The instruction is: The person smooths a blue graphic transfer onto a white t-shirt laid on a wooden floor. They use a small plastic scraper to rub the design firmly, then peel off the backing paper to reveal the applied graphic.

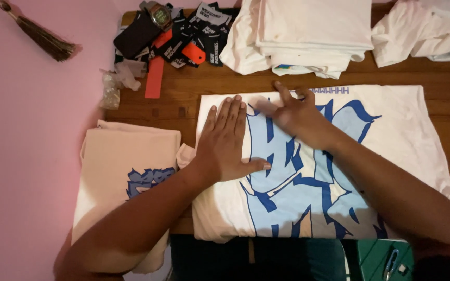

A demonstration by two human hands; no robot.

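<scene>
A folded cream shirt with blue print (126, 171) is seen far left, black and orange tags (183, 39) piled at the table's back edge. The left hand (227, 140) is pressed flat, fingers spread, on a white T-shirt with blue graphic (402, 130), laid lengthwise left-right across the wooden table (183, 99). The right hand (295, 112) is spread, blurred, on it.
</scene>
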